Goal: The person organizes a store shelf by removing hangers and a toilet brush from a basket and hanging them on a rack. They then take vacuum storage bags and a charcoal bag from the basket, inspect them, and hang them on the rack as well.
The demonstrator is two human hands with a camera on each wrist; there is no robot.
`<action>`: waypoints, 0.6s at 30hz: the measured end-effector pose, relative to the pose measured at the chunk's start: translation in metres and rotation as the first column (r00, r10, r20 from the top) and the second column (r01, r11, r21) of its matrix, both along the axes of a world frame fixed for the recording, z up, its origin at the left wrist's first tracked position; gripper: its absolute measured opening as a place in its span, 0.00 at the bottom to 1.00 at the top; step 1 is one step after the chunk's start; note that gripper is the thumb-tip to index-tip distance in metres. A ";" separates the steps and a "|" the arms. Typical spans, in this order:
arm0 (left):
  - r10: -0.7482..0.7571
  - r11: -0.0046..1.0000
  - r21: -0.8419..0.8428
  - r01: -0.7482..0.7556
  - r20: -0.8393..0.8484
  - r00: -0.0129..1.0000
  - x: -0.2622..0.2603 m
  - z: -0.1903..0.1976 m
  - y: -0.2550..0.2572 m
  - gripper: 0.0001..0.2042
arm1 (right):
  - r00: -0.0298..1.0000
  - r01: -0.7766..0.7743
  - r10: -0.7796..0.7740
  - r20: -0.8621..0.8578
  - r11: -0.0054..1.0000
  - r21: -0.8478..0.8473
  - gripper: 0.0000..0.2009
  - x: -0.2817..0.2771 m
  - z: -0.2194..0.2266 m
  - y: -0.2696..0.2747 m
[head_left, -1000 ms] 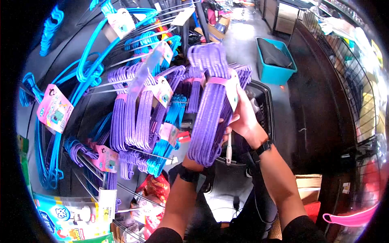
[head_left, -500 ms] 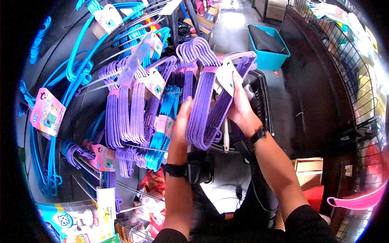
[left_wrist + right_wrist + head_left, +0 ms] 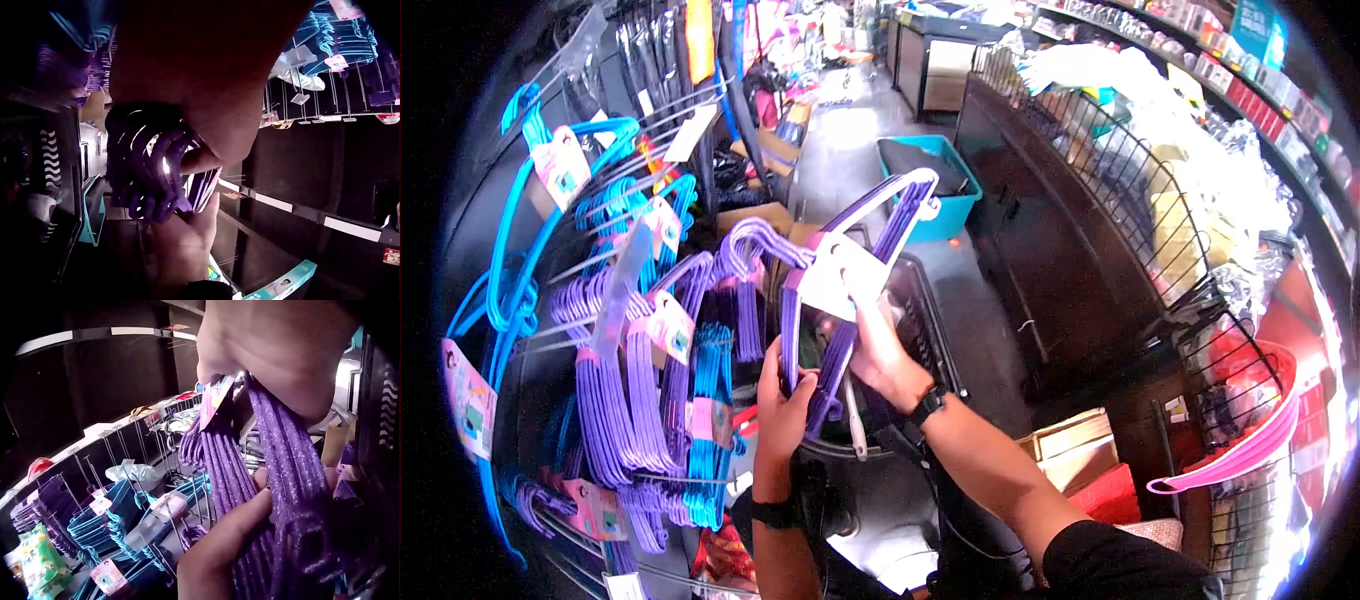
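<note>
A bundle of purple clothes hangers (image 3: 795, 325) is held up between my two hands, with its hooks towards the rack. My right hand (image 3: 880, 350) grips the bundle's right side, its thumb on the pale label card (image 3: 830, 275) wrapped near the hooks. Lower down, my left hand (image 3: 785, 405) holds the bundle's bottom part. The right wrist view shows the glittery hanger bars (image 3: 284, 434) close up, with the left hand's fingers (image 3: 225, 544) around them. Curved purple ends of the hangers (image 3: 150, 162) show in the left wrist view below my left hand.
To the left, more purple hangers (image 3: 615, 400) and blue hangers (image 3: 710, 400) hang on rack prongs. Below the bundle sits a black bin (image 3: 940, 350); a teal tub (image 3: 955, 215) stands on the floor beyond. A wire basket (image 3: 1140, 200) and a pink strap-like item (image 3: 1240, 450) are at right.
The head view has swung right and up. The bundle has turned, bringing its label card more towards the camera. My left hand has gone from beside the bundle to gripping its lower part.
</note>
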State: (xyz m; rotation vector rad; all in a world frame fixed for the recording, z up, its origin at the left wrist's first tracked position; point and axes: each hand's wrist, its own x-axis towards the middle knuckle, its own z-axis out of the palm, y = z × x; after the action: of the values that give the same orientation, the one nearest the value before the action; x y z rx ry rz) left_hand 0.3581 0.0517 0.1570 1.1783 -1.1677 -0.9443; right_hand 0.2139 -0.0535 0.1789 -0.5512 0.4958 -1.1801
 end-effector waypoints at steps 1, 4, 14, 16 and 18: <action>0.007 1.000 -0.012 -0.007 0.017 1.000 -0.001 -0.001 -0.001 0.31 | 1.000 0.006 -0.006 0.002 1.000 -0.023 0.18 0.000 -0.002 0.000; 0.027 0.998 -0.050 -0.026 0.009 1.000 -0.004 -0.010 -0.003 0.30 | 0.999 -0.009 0.012 0.039 0.997 -0.082 0.20 0.004 -0.011 0.001; 0.207 0.966 -0.137 -0.220 -0.102 0.973 -0.001 -0.016 -0.004 0.33 | 0.956 -0.176 0.111 -0.273 0.958 -0.227 0.20 0.030 -0.031 0.016; 0.222 0.961 -0.156 -0.229 -0.060 0.973 0.003 -0.018 -0.006 0.32 | 0.954 -0.183 0.117 -0.278 0.957 -0.226 0.18 0.034 -0.032 0.018; 0.229 0.965 -0.122 -0.233 -0.046 0.972 0.009 -0.023 -0.008 0.32 | 0.949 -0.187 0.118 -0.293 0.957 -0.221 0.17 0.036 -0.036 0.017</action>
State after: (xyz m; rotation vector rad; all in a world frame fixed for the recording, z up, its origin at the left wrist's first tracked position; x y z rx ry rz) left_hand 0.3670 0.0433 0.1340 1.1636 -1.0241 -0.6991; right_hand 0.2497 -0.0363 0.1432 -0.9632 0.5371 -1.0248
